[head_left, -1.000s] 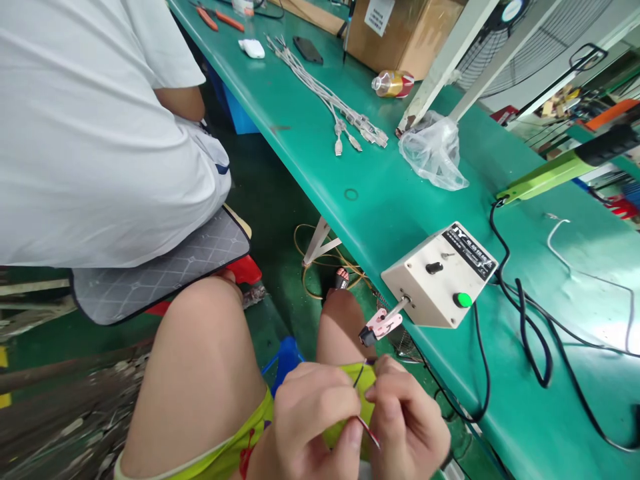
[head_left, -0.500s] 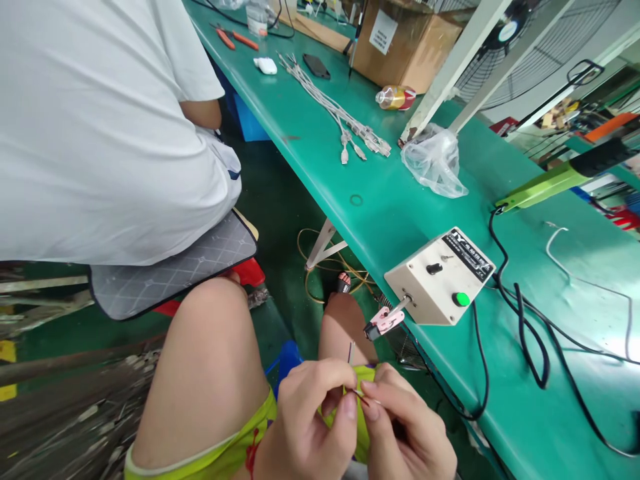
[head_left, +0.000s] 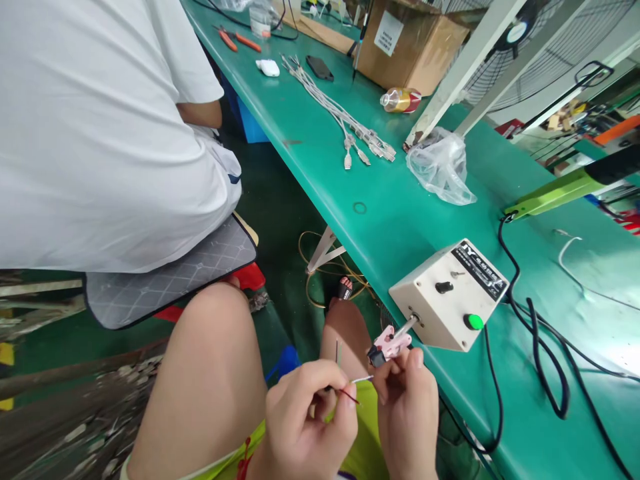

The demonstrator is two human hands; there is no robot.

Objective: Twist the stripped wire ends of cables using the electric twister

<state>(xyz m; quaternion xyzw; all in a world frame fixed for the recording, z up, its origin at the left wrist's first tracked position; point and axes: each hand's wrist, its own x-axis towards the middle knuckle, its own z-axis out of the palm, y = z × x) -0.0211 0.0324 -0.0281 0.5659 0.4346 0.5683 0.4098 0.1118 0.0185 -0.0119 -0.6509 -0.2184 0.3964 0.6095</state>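
Observation:
Pinched between the thumb and fingertips of my left hand (head_left: 315, 413) are thin wires; a white wire (head_left: 363, 379) and a red wire (head_left: 351, 397) fan out to the right. Dark and green wire ends (head_left: 338, 352) stick up behind that hand. My right hand (head_left: 410, 400) is closed at the lower side of a pink clip (head_left: 393, 343), thumb and fingers against it; the exact grip is partly hidden. The clip has black jaw tips and sits on a metal shaft (head_left: 406, 327) coming out of a beige control box (head_left: 447, 300) with a knob and a green button.
A person in a white shirt (head_left: 100, 133) sits at my left. On the green table (head_left: 325, 180) lie grey USB cables (head_left: 340, 113), a plastic bag (head_left: 440, 167), a bottle (head_left: 401, 100), a green-handled tool (head_left: 555, 192) and black cords (head_left: 535, 340). A cardboard box (head_left: 410, 47) stands farther back.
My right hand has left the wires and moved up and right to the pink clip. The left hand keeps hold of the wires, whose white and red ends now spread apart.

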